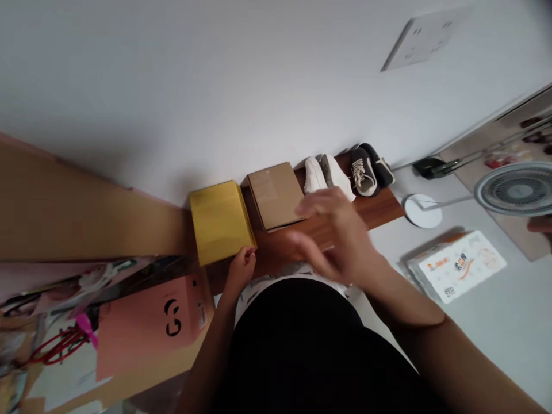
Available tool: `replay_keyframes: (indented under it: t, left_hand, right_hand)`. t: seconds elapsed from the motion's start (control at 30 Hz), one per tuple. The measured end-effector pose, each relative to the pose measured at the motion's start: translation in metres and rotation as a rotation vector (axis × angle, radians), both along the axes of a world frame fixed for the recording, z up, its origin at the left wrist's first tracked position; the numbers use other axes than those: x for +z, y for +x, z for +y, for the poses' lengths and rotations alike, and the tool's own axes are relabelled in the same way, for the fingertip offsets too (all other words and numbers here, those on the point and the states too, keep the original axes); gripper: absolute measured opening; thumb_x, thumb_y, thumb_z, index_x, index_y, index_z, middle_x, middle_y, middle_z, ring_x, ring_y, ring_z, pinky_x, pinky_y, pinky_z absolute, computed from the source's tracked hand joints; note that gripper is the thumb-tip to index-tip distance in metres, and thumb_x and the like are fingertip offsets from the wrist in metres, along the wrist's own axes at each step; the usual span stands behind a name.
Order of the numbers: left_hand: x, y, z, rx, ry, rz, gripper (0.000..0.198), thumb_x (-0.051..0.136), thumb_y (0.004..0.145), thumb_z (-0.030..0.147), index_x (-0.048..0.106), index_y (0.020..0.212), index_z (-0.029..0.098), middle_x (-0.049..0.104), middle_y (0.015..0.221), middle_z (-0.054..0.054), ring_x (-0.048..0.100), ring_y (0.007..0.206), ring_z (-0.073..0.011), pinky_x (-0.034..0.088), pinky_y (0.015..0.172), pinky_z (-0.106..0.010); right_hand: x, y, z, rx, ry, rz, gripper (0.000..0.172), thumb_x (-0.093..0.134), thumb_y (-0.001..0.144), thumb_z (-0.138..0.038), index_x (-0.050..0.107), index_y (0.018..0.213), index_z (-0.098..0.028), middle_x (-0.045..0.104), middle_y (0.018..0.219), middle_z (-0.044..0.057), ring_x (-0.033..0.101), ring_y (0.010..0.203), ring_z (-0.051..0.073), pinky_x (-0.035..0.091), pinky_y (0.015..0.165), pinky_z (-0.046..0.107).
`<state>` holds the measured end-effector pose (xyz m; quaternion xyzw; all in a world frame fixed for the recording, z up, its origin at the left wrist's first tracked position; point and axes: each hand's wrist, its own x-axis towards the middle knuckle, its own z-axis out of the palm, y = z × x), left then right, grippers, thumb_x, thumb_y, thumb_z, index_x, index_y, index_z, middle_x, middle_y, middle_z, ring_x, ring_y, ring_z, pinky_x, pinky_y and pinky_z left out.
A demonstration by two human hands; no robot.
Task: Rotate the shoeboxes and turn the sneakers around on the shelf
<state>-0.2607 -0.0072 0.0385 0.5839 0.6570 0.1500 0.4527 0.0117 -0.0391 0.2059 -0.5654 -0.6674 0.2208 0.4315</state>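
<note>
My left hand is at the near right corner of a yellow box, its fingers curled against the edge. My right hand hovers over the front of a wooden shelf, thumb and fingers apart and slightly blurred, with nothing in it. Just beyond its fingertips lies a brown cardboard box, beside the yellow one. A pair of white shoes and a pair of dark sneakers stand farther right on the same shelf.
At left, a pink box sits on a cluttered surface with a red cable. A white tissue pack, a round white base and a fan are at right. A socket plate is on the wall.
</note>
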Motion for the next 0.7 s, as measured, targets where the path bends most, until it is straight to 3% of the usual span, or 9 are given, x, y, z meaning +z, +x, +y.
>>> replay_keyframes:
  t: [0.07, 0.17, 0.27, 0.33, 0.4, 0.5, 0.6, 0.7]
  left_hand:
    - [0.003, -0.003, -0.001, 0.005, -0.004, 0.005, 0.030, 0.052, 0.086, 0.026, 0.066, 0.112, 0.019, 0.073, 0.119, -0.009, 0.070, 0.105, -0.0220, 0.052, 0.100, -0.038]
    - [0.008, -0.013, -0.005, 0.050, -0.021, 0.053, 0.032, 0.051, 0.084, 0.030, 0.065, 0.111, 0.020, 0.073, 0.120, -0.009, 0.070, 0.106, -0.0231, 0.051, 0.101, -0.038]
    - [0.011, -0.020, -0.012, 0.118, -0.031, 0.116, 0.032, 0.051, 0.083, 0.033, 0.065, 0.110, 0.022, 0.073, 0.118, -0.008, 0.071, 0.105, -0.0239, 0.052, 0.100, -0.039]
    - [0.012, -0.017, -0.018, 0.167, -0.046, 0.161, 0.030, 0.052, 0.082, 0.034, 0.065, 0.107, 0.023, 0.074, 0.117, -0.008, 0.071, 0.104, -0.0244, 0.053, 0.098, -0.039]
    - [0.014, -0.003, -0.022, 0.185, -0.057, 0.201, 0.029, 0.052, 0.081, 0.033, 0.066, 0.105, 0.023, 0.075, 0.115, -0.008, 0.072, 0.103, -0.0248, 0.054, 0.096, -0.038]
    - [0.018, 0.031, -0.024, 0.142, -0.061, 0.223, 0.031, 0.051, 0.082, 0.034, 0.067, 0.106, 0.024, 0.075, 0.113, -0.008, 0.073, 0.099, -0.0246, 0.055, 0.094, -0.038]
    - [0.020, 0.065, -0.024, 0.079, -0.055, 0.195, 0.035, 0.049, 0.083, 0.034, 0.067, 0.110, 0.022, 0.074, 0.113, -0.009, 0.073, 0.097, -0.0237, 0.055, 0.093, -0.038]
    - [0.018, 0.082, -0.025, 0.037, -0.034, 0.165, 0.036, 0.048, 0.084, 0.034, 0.068, 0.112, 0.022, 0.073, 0.116, -0.009, 0.072, 0.100, -0.0231, 0.054, 0.095, -0.039]
  right_hand:
    - [-0.049, 0.038, 0.022, -0.164, -0.075, -0.067, 0.055, 0.061, 0.090, -0.055, 0.052, 0.134, -0.022, 0.056, 0.134, 0.014, 0.051, 0.129, 0.033, 0.042, 0.110, 0.056]
    - [-0.130, 0.133, 0.036, -0.601, -0.351, -0.180, 0.070, 0.056, 0.091, -0.057, 0.049, 0.138, -0.007, 0.048, 0.141, 0.029, 0.040, 0.137, 0.040, 0.029, 0.113, 0.059]
    - [-0.182, 0.223, 0.036, -0.877, -0.514, -0.299, 0.084, 0.050, 0.092, -0.059, 0.035, 0.151, -0.002, 0.021, 0.156, 0.038, 0.022, 0.146, 0.044, 0.022, 0.112, 0.059]
    - [-0.198, 0.259, 0.038, -0.905, -0.598, -0.385, 0.086, 0.050, 0.092, -0.061, 0.030, 0.156, -0.008, 0.011, 0.161, 0.035, 0.014, 0.149, 0.046, 0.022, 0.110, 0.064]
    - [-0.209, 0.270, 0.043, -0.865, -0.653, -0.471, 0.081, 0.051, 0.092, -0.060, 0.033, 0.156, -0.014, 0.009, 0.164, 0.031, 0.011, 0.149, 0.048, 0.022, 0.108, 0.069]
    - [-0.226, 0.261, 0.055, -0.758, -0.677, -0.563, 0.072, 0.051, 0.093, -0.057, 0.042, 0.153, -0.018, 0.015, 0.165, 0.025, 0.011, 0.150, 0.047, 0.021, 0.109, 0.071]
    - [-0.243, 0.248, 0.060, -0.721, -0.655, -0.600, 0.072, 0.048, 0.093, -0.057, 0.040, 0.154, -0.020, 0.018, 0.165, 0.023, 0.014, 0.150, 0.045, 0.022, 0.110, 0.071]
    - [-0.250, 0.249, 0.059, -0.712, -0.608, -0.618, 0.071, 0.047, 0.093, -0.058, 0.041, 0.154, -0.022, 0.021, 0.165, 0.022, 0.016, 0.150, 0.045, 0.022, 0.109, 0.071]
